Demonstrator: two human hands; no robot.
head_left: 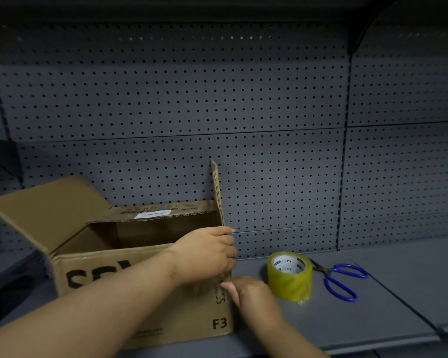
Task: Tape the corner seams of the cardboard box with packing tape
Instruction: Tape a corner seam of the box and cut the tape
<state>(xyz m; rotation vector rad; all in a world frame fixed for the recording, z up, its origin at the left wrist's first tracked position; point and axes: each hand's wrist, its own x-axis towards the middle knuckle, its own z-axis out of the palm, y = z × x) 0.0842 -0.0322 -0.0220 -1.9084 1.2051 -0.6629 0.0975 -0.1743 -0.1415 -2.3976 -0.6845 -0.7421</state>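
Note:
An open brown cardboard box [93, 270] with black lettering stands on a grey shelf, its flaps up. My left hand [207, 254] wraps over the box's near right corner at the top, fingers curled around the edge. Just below, my right hand [251, 293] presses its fingers against the same vertical corner seam. I cannot tell whether tape lies under the fingers. A roll of yellowish clear packing tape [290, 276] stands on the shelf right of the box, apart from both hands.
Blue-handled scissors [342, 279] lie right of the tape roll. A grey pegboard wall [217, 112] backs the shelf [360, 319]. The box's right flap [217, 187] stands upright; its left flap [44, 213] leans outward.

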